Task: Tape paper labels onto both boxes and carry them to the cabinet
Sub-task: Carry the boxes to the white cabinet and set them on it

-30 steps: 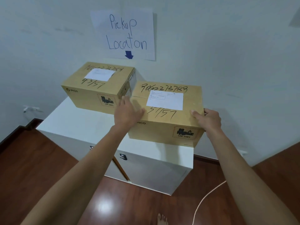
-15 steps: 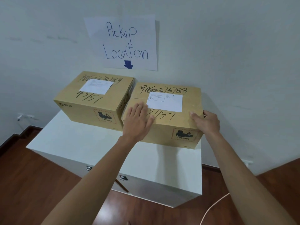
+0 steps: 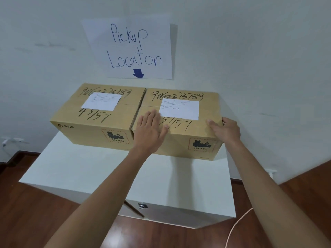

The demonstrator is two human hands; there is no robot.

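Right-hand cardboard box now sliding flush against left-hand cardboard box on white cabinet. Left hand pressing flat, fingers spread; right hand gripping far corner, seemingly for squaring up.

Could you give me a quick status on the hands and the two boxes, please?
Left hand flat on right box top; right hand grips its right edge. Both boxes labelled, side by side on cabinet with left box. Nothing in the way.

Matt cardboard boxes; smooth white cabinet; glossy wood floor.
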